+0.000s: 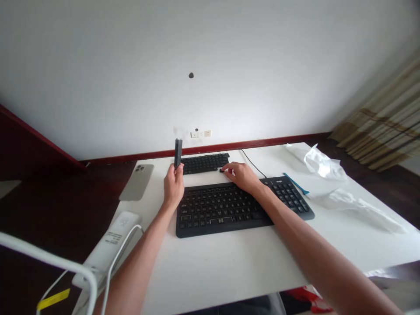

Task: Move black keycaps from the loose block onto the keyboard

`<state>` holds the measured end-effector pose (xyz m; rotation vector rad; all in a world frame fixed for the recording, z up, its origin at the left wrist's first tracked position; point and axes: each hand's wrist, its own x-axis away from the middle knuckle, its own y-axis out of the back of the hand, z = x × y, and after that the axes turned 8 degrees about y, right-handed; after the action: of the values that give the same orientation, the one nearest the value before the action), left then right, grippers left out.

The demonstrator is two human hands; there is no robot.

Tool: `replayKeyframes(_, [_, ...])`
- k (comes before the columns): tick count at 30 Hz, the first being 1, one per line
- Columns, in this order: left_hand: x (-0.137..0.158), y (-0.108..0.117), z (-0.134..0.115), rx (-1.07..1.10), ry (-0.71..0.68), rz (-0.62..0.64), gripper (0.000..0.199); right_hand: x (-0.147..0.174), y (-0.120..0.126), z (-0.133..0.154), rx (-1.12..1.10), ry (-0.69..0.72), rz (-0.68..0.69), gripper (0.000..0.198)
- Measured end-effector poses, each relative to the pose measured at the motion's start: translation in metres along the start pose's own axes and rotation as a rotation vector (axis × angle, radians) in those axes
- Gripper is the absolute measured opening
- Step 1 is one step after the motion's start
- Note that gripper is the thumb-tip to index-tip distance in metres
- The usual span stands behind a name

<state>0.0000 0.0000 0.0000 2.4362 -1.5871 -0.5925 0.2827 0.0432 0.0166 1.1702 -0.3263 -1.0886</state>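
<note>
My left hand (173,184) is closed around a long, narrow black spacebar keycap (178,152), held upright above the table. My right hand (241,176) reaches over the keyboard, its fingertips pinched on a small black keycap (222,170) at the table surface. Under my right forearm lies a black keyboard (210,205) whose keycaps appear to be off, with bare key mounts showing. Behind it, black keycaps (205,163) are laid out in rows; my left hand covers part of their left end.
A phone (137,181) and a white power strip (111,240) with a white cable lie on the left of the white table (223,267). To the right are a blue pry tool (295,183) and clear plastic bags (323,164). A black cable (252,162) runs behind the keyboard.
</note>
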Motion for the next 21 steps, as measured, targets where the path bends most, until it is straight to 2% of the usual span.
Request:
replayKeyframes(8, [0.0003,0.0004,-0.0015,-0.022,-0.013,-0.013,0.039,-0.0010,0.0005,0.0019,0.039,0.003,-0.067,0.023])
replayKeyframes(14, [-0.0001,0.0014,-0.0027,-0.016,-0.006,-0.016,0.038,0.0020,0.0036,0.0070,0.043,-0.052,0.022,0.020])
replayKeyframes(21, [0.0009,0.0021,-0.0071,-0.041,-0.008,-0.022,0.035,0.0012,0.0021,0.0064,0.014,-0.063,-0.041,0.019])
